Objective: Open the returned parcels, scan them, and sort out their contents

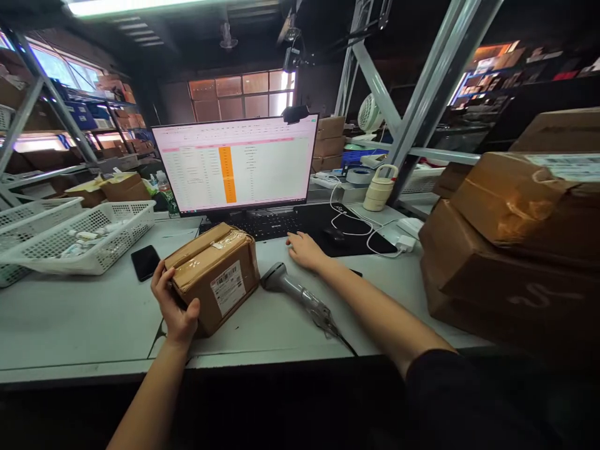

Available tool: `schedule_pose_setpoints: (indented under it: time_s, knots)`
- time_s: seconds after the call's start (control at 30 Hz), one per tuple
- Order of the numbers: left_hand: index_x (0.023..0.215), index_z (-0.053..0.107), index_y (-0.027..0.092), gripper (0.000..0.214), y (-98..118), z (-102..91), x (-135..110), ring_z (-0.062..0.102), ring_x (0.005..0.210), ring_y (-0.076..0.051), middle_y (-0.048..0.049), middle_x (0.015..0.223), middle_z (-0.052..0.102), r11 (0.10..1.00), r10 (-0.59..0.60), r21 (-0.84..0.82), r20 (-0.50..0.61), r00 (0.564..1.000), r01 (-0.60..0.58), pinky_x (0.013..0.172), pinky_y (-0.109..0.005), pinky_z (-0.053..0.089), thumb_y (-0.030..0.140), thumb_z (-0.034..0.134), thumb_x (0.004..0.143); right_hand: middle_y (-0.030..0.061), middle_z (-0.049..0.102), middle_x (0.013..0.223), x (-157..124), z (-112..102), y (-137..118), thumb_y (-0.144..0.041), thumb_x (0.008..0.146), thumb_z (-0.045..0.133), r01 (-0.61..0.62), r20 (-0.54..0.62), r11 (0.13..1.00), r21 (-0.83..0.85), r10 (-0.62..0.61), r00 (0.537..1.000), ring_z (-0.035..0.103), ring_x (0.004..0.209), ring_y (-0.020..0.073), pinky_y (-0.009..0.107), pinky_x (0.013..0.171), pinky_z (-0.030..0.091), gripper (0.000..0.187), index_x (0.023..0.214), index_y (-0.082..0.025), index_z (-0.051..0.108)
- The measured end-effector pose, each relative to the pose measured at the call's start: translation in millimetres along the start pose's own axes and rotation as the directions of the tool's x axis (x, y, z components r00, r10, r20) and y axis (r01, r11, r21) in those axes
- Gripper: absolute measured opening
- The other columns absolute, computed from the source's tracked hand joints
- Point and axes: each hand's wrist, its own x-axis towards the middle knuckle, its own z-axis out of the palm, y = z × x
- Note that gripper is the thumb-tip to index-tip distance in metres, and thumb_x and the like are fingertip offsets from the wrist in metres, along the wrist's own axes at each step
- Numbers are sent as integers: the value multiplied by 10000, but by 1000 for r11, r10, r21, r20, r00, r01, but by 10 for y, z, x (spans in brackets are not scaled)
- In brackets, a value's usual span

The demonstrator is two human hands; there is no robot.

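A taped cardboard box (201, 278) with a white shipping label (228, 287) rests slightly tilted to view on the white desk. My left hand (175, 306) grips its left end, fingers over the far side and thumb against the front. My right hand (304, 250) lies with fingers stretched out at the lower right edge of the black keyboard (269, 226); whether a fingertip presses a key I cannot tell. Between the box and my right forearm lies a grey barcode scanner (300, 292), its cable running toward the desk's front edge.
Behind the keyboard stands a monitor (272, 169) showing a spreadsheet. White baskets (100, 259) and a black phone (145, 262) are at left. A mouse (334, 235), white cables and a cream bottle (379, 190) sit at right, beside stacked cardboard boxes (492, 262).
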Motion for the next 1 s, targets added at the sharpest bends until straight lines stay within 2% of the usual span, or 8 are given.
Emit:
schedule_pose_setpoints:
  time_s: [0.17,0.33,0.43,0.57,0.67,0.77,0.87,1.0]
  knots:
    - [1413,487,274,761,-4,-2,-14,316,1512,-356,-136,1589,363,1000,-10,11,7,1000,10,1235,-534,268,662,694,792,176,512,1541,350,224,49,-160,930,464,48,-21,995,-86,-50,999,329,1497,349,503,1258,173,349,1213,-83,653]
    - [1407,487,271,735,29,4,-8,321,1511,-352,-137,1596,360,1000,-10,18,14,1000,10,1225,-520,284,654,676,809,226,661,1292,505,287,80,-237,954,437,-16,-119,991,-133,0,993,385,1435,370,578,1240,125,365,1203,-68,644]
    - [1401,488,265,736,40,9,-5,320,1513,-359,-141,1594,361,1000,-14,27,11,1000,14,1223,-523,288,659,671,806,207,661,1299,558,316,73,-263,972,415,-32,-150,989,-146,10,989,399,1415,369,586,1233,140,388,1240,-83,631]
    - [1404,487,277,736,32,15,-5,325,1508,-354,-137,1592,363,1000,-15,15,6,1000,15,1222,-521,289,660,675,805,170,657,1342,638,287,-7,-260,956,465,4,-134,989,-151,-25,991,413,1409,357,575,1229,189,360,1235,-127,649]
    - [1409,485,274,740,20,13,-4,327,1506,-359,-143,1586,362,1000,-8,19,8,1000,7,1217,-524,294,662,675,808,188,676,1297,644,137,-46,-271,994,408,-16,-175,988,-157,-12,985,457,1363,369,621,1230,146,386,1243,-106,651]
    - [1406,477,270,740,23,8,1,322,1509,-374,-153,1584,354,999,-21,35,17,1000,20,1202,-537,318,672,662,812,200,668,1319,460,-66,41,-251,988,418,-25,-176,986,-165,-5,984,534,1291,339,527,1205,284,425,1314,-74,626]
    - [1393,478,278,727,41,4,8,330,1502,-374,-148,1571,360,1000,-20,24,17,1000,20,1198,-542,329,670,666,811,211,667,1338,9,-191,258,-164,916,485,-13,-95,981,-195,-5,995,617,1209,332,470,1084,448,503,1399,-72,591]
    - [1365,494,272,712,35,7,12,343,1490,-374,-143,1543,382,1000,-7,10,10,1000,7,1210,-553,314,666,683,803,257,735,1133,-751,-210,533,-95,887,460,-183,63,942,-281,208,976,711,1007,388,539,848,550,563,1438,-91,577]
